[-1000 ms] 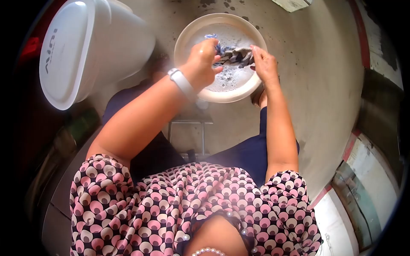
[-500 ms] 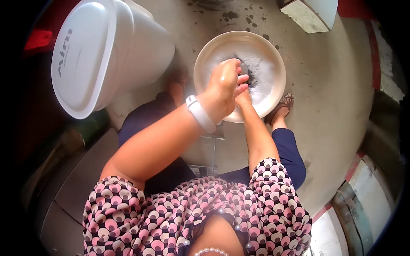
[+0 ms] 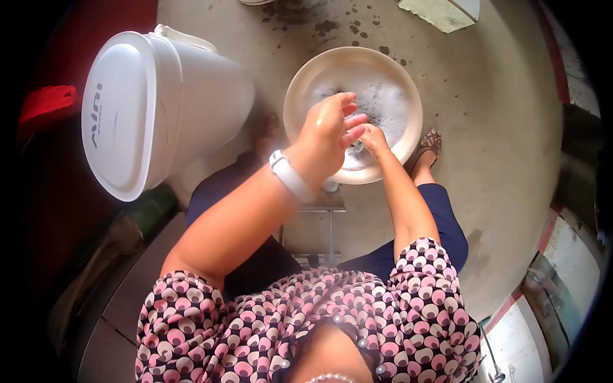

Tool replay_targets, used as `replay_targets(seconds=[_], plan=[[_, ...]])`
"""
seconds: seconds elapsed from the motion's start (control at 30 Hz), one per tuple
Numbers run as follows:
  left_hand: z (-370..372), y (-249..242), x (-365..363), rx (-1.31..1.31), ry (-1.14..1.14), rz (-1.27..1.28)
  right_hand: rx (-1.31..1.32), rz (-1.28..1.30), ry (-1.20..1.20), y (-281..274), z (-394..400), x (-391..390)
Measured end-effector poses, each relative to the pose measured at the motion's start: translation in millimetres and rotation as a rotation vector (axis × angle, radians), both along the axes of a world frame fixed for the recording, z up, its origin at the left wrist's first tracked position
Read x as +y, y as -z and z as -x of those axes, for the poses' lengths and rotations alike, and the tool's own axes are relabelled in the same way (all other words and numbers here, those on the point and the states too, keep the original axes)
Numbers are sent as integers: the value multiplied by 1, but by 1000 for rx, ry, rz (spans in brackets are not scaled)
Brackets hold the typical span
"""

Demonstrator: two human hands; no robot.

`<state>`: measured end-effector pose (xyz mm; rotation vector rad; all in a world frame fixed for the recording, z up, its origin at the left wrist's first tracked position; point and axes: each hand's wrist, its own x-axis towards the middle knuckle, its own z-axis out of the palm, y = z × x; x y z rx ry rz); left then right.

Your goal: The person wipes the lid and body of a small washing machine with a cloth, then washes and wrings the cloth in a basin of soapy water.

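A round cream basin (image 3: pixel 414 96) on the floor holds white suds (image 3: pixel 389 102), with dark patches showing through near the middle. My left hand (image 3: pixel 329 124), wearing a white wristband (image 3: pixel 290 175), is over the near left part of the basin. Its fingers are apart and wet, and I see nothing between them. My right hand (image 3: pixel 373 137) is low in the basin at the near side, its fingers curled and partly hidden behind my left fingers. Something dark lies in the suds beside it, but I cannot make out what the right hand grips.
To the left stands a large white lidded bin (image 3: pixel 211 96). A small metal-framed stool or stand (image 3: pixel 322 207) is between my legs, just short of the basin. Wet spots (image 3: pixel 354 29) mark the floor beyond, and a white block-like object (image 3: pixel 440 13) stands at the far right.
My right hand has come up out of the deeper suds, and its fingers now show curled. The dark thing beside my left fingers no longer shows there. The camera view has shifted slightly.
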<state>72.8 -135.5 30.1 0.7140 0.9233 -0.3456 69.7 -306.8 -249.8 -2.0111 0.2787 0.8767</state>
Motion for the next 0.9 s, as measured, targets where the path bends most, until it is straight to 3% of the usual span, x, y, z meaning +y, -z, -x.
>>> replay_targets(seconds=[0.23,0.3,0.43,0.47,0.5,0.57,0.63,0.7,0.77,0.83,0.87,0.9], plan=[[2,22,8,35,55,-103,16,-429,-71,-118,-8,1],[3,12,9,146,47,-174,51,-449,-7,-188,-1,3],[9,26,10,156,135,-324,53,-632,99,-246,12,-1],[7,36,8,134,135,-323,-12,-814,117,-268,16,-1],[8,53,10,141,158,-212,-72,-998,134,-279,16,-2],[7,60,15,136,187,-98,-75,-1008,88,-279,10,-6],[9,48,11,147,199,211,-71,-1125,85,-282,5,0],[12,50,12,85,256,229,-77,-1087,41,-279,1,-1],[9,41,7,55,207,331,-471,-741,-182,-274,-5,5],[9,46,4,-163,185,380,-762,-459,-303,-287,4,29],[11,57,6,-114,148,373,-730,-479,-319,-282,2,27],[14,38,5,-165,187,347,-751,-480,-264,-282,10,36]])
